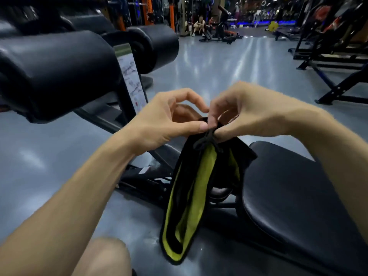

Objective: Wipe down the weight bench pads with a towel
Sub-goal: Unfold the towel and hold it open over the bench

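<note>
— Black and yellow-green, that towel (191,198) — is it on a pad yet?

— No. It hangs folded from both hands, in the air between the floor and the near seat pad (294,196), its lower end dangling in front of the bench frame. It touches no pad that I can see.

— So how far along would you say?

— Barely begun, I'd judge. The seat pad shows no cloth on it, and the big rounded pad (59,72) up on the left is well apart from the towel. Whether either has had a pass, I cannot tell from the surfaces — they only shine under the lights.

— And the hands?

— Close together at the towel's top edge. The left hand (165,118) pinches it between thumb and fingers; the right hand (245,112) pinches the same bunched edge just beside it, fingertips almost touching the left thumb. Seems they are sorting out the fold or a black cord there.

— What's left?

— All the wiping, as far as this shows: seat pad first, being nearest, then the rounded ones.
</note>
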Tool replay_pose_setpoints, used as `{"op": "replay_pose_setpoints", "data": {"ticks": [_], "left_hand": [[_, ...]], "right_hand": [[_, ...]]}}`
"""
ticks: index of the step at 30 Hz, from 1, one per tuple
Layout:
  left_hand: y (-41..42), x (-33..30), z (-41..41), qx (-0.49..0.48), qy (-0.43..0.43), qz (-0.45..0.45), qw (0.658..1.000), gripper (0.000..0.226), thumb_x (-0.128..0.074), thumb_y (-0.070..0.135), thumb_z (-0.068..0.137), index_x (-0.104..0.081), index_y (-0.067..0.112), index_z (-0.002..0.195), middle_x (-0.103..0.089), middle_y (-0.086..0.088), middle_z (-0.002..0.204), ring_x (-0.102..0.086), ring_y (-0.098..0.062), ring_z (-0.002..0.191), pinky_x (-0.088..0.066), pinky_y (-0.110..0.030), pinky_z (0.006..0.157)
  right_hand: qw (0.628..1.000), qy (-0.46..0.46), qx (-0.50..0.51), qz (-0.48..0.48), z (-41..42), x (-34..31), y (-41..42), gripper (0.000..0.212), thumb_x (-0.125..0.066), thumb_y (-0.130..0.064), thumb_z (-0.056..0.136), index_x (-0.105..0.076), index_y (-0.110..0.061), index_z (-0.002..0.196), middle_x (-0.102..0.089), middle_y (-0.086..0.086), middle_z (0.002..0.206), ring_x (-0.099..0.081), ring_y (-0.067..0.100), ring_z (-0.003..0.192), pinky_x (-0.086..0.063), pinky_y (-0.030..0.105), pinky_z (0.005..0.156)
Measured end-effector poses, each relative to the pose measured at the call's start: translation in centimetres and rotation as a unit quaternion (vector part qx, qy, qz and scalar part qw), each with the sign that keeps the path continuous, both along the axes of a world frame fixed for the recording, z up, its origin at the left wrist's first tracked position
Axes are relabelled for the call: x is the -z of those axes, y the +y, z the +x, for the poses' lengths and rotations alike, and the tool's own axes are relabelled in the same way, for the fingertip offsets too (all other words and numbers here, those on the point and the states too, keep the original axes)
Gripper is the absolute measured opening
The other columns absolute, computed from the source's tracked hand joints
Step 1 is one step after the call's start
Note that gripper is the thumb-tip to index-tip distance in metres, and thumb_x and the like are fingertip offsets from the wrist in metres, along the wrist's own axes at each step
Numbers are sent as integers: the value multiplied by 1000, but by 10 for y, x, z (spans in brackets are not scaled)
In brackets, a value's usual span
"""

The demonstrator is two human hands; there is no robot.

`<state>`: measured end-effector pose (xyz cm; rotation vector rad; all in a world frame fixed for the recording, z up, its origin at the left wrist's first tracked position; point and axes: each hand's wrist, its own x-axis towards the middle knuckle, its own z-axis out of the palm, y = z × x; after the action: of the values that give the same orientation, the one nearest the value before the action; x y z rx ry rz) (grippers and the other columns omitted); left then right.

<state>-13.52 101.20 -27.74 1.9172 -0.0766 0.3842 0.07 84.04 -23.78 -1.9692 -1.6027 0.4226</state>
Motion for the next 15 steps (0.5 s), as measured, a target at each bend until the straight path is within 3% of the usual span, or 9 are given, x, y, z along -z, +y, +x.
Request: {"op": "replay_pose_setpoints", "data": {"ticks": [4, 6, 11, 15], "left_hand": [[40, 33, 53, 35, 1, -51, 998, 24, -74, 5, 87, -61, 13, 106, -68, -15, 90, -65, -20, 84, -53, -25, 78], [56, 44, 74, 47, 15, -74, 996, 31, -72, -1, 86, -59, 15, 108, -67, -13, 97, -64, -20, 91, -53, -24, 83], [77, 26, 96, 59, 86, -146, 984, 54, -82, 5, 75, -54, 15, 120, -66, -2, 108, -64, -17, 98, -50, -28, 84], [81, -26, 109, -50, 106, -139, 983, 47, -86, 6, 76, -60, 17, 113, -70, 12, 99, -66, -9, 95, -51, -25, 89]], "right_hand": [[995, 94, -16, -41, 65, 17, 40, 11, -84, -13, 78, -74, -11, 83, -74, 13, 79, -63, 19, 72, -48, 38, 77], [990, 134, 1, -51, 91, 27, 61, 17, -86, -15, 74, -72, -6, 81, -68, 22, 78, -55, 22, 70, -43, 40, 72], [969, 217, 50, -112, 128, 15, 99, 25, -87, -18, 69, -69, -4, 78, -60, 12, 70, -51, 19, 67, -42, 36, 66], [951, 258, 88, -146, 136, -31, 119, 26, -88, -20, 73, -63, -14, 78, -57, 2, 63, -50, 17, 62, -43, 34, 65]]}}
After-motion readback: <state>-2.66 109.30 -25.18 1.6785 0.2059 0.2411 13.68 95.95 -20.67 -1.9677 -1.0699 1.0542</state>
